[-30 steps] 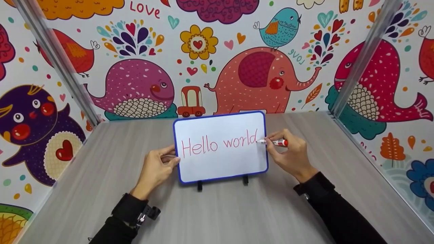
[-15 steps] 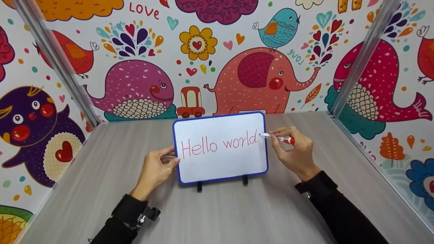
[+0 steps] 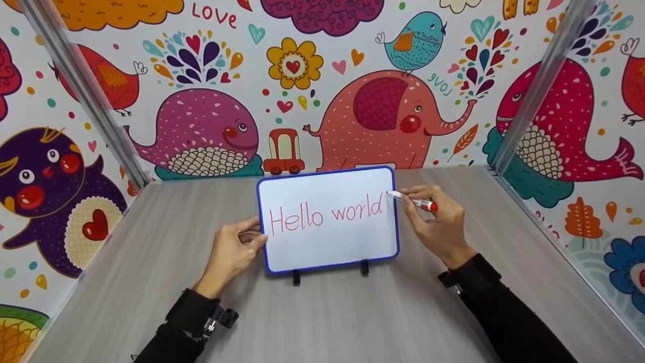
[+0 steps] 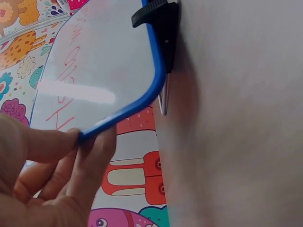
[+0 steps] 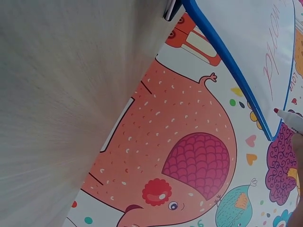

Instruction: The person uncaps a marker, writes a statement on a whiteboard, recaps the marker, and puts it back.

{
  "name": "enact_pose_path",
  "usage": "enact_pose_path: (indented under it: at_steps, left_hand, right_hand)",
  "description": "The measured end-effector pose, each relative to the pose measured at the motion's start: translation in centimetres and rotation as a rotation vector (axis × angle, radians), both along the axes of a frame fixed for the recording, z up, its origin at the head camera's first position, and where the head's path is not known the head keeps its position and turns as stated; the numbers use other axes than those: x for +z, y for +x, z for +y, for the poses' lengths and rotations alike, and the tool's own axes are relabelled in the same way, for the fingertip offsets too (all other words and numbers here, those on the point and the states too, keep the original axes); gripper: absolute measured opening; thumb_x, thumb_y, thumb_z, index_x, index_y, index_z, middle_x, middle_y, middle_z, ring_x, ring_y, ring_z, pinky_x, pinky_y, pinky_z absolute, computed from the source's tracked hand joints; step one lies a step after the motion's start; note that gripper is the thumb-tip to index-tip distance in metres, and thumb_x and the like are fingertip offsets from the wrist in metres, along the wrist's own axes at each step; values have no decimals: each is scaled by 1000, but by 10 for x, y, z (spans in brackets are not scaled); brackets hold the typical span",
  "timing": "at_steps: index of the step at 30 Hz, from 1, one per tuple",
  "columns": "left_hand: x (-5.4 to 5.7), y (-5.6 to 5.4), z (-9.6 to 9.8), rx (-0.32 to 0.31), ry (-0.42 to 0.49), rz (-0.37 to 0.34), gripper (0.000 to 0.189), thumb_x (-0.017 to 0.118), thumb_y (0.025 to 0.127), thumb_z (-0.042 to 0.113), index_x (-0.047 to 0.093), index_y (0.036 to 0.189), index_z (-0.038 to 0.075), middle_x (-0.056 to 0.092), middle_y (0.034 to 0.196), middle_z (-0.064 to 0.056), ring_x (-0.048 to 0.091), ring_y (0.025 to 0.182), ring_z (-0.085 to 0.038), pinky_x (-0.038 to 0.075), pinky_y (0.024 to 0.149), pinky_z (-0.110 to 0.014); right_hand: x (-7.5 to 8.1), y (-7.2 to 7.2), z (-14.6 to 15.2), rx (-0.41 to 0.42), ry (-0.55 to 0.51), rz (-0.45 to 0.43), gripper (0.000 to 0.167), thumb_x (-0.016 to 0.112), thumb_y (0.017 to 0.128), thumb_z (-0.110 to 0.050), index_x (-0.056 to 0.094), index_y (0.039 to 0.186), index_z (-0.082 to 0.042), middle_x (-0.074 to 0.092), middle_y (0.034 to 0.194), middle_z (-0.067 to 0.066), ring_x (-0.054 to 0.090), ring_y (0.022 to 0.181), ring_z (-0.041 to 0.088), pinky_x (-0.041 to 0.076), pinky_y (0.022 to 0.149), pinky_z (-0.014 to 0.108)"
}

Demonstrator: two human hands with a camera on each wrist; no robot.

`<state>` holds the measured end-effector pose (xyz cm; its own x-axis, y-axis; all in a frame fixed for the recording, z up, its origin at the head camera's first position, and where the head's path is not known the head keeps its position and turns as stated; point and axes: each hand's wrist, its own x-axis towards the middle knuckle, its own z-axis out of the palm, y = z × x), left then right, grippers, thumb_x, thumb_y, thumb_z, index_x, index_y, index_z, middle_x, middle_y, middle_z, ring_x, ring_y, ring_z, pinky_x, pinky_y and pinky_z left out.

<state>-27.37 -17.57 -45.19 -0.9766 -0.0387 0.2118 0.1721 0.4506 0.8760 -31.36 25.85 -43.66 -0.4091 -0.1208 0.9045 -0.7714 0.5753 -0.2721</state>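
A small whiteboard (image 3: 327,247) with a blue frame leans back on a black stand (image 3: 297,277). Red handwriting (image 3: 326,213) across it reads "Hello world". My left hand (image 3: 234,252) pinches the board's left edge, thumb in front and fingers behind, as the left wrist view shows. Between the fingers of my right hand (image 3: 439,224) is a white marker (image 3: 421,202) with a red end. Its red tip (image 5: 276,110) points at the board just right of the "d"; whether it touches the surface I cannot tell.
The board stands on a grey wood-grain table (image 3: 322,322). Behind it rises a wall printed with cartoon animals (image 3: 378,121), and similar printed panels flank both sides. Metal posts (image 3: 534,85) mark the back corners.
My right hand has moved slightly right, and the marker tip has shifted from beside the foot of the "d" up to near its top. My left hand and the board stay put.
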Motion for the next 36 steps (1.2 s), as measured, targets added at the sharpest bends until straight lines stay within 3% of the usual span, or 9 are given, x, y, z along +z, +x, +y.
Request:
enact_pose_path:
  at_steps: [17,36]
  left_hand:
    - [1,1,-1,-31,8,21,49,80,103,-11,70,150,-9,82,134,-32,87,113,-40,72,90,-24]
    - [2,2,-2,-27,6,4,49,79,103,-12,69,151,-12,81,136,-33,87,113,-39,73,90,-27]
  right_hand:
    - [-1,1,-3,-22,45,-9,28,91,91,14,69,108,6,86,110,18,87,101,38,55,107,5]
    - [-6,1,1,-67,111,-7,26,91,90,7,68,100,2,86,95,14,88,87,32,56,98,4]
